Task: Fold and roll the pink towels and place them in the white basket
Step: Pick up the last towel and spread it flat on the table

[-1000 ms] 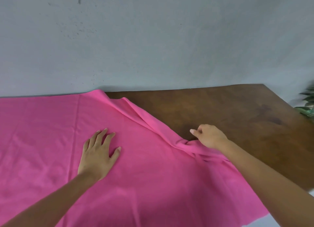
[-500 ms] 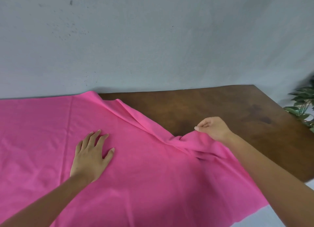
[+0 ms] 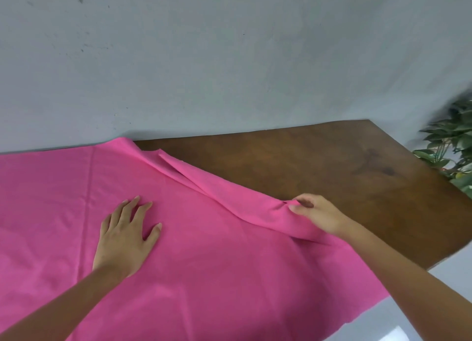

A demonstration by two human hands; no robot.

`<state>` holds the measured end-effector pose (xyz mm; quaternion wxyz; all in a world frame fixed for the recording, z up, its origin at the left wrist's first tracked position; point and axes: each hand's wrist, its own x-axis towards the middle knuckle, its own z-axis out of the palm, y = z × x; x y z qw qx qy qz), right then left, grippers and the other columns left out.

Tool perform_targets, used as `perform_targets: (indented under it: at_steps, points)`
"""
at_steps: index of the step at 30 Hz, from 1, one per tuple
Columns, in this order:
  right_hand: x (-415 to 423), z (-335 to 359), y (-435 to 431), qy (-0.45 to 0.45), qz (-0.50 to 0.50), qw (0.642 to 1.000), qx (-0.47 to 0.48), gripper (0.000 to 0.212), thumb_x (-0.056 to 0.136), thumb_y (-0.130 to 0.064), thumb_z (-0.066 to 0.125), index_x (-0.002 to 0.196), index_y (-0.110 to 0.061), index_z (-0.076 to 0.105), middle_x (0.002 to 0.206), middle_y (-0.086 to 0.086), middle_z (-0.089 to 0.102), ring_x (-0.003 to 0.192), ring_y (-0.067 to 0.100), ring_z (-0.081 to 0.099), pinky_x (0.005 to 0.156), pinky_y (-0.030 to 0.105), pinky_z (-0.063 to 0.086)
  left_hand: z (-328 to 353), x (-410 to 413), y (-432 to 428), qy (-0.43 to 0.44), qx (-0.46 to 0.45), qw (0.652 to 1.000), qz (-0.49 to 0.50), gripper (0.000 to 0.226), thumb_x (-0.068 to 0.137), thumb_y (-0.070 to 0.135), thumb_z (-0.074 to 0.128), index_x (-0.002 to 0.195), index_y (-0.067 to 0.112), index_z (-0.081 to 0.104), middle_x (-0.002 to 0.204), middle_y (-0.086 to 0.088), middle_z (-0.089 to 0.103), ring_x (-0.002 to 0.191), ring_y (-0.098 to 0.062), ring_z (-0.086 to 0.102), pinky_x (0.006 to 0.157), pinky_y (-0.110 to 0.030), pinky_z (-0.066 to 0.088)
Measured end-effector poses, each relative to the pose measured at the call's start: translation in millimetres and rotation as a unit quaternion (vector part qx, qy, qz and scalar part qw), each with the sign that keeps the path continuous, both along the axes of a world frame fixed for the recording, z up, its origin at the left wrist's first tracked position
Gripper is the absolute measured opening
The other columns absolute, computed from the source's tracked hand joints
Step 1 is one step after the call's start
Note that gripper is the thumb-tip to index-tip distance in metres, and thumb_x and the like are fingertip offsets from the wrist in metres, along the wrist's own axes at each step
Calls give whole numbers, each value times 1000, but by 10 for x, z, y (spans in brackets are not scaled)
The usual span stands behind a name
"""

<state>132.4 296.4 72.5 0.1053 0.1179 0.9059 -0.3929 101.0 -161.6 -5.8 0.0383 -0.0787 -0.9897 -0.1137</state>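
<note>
A large pink towel (image 3: pixel 217 264) lies spread over the left and middle of a brown wooden table (image 3: pixel 319 167). My left hand (image 3: pixel 125 236) rests flat on the towel, fingers straight and spread. My right hand (image 3: pixel 316 213) pinches the towel's right edge, which is lifted off the table in a long raised fold running back toward the wall. The white basket is out of view.
A grey wall stands directly behind the table. A green leafy plant (image 3: pixel 454 151) sits past the table's right corner. The right part of the tabletop is bare wood. The towel's near edge hangs over the table's front.
My right hand has pulled the gripped towel edge to the right and lifted it, stretching the fold longer. The left hand stays pressed in place. The view has shifted slightly.
</note>
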Motion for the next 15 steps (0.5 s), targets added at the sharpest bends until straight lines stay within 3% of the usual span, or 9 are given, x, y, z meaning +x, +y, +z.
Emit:
perform_targets:
  at_steps: [2,4,6,8,9,12,15]
  points:
    - [-175,71,-85,-60,-51,997,4,57,92,-68,52,104,-17,73,103,-9,71,101,13,64,97,39,47,-2,1,0,-1,-2,1000,0,76,94,69,21,151,24,42,159,-4,36,150,-28,27,120,-51,27]
    - [-368,113,-192,-138,-87,987,6,67,94,-72,42,114,-16,72,113,-2,68,109,20,62,101,41,46,1,2,-2,-2,-5,1000,-2,76,94,69,21,150,23,43,159,-5,36,149,-28,27,120,-52,27]
    - [-532,62,-249,-170,-83,982,13,58,89,-65,60,113,-14,74,112,2,70,101,24,66,92,37,50,5,2,-1,-2,-3,1000,-3,77,94,69,21,150,23,44,159,-5,37,149,-28,27,120,-53,28]
    - [-635,13,-314,-158,-77,984,23,49,77,-50,80,101,-7,76,91,3,70,79,23,64,73,30,49,17,2,3,-3,1,1000,-1,77,93,70,21,150,23,44,159,-4,37,149,-28,27,119,-53,29]
    - [-682,-5,-340,-144,-76,986,26,45,74,-41,86,100,-5,77,87,3,70,77,23,64,71,29,49,22,2,6,-5,2,1000,-1,77,93,70,21,150,23,44,159,-4,37,149,-28,27,119,-53,29]
    - [-765,46,-423,-89,-76,993,24,24,74,-22,90,93,-11,81,92,3,76,90,22,71,81,28,54,30,4,7,-7,0,1000,-1,77,93,70,20,150,24,43,159,-4,37,149,-27,27,120,-52,29]
    - [-821,232,-413,-43,-75,996,-14,18,73,-17,91,87,-16,79,89,3,77,87,19,72,86,30,57,38,10,7,-8,1,1000,-1,76,93,69,20,150,24,44,159,-4,37,149,-28,27,120,-52,29]
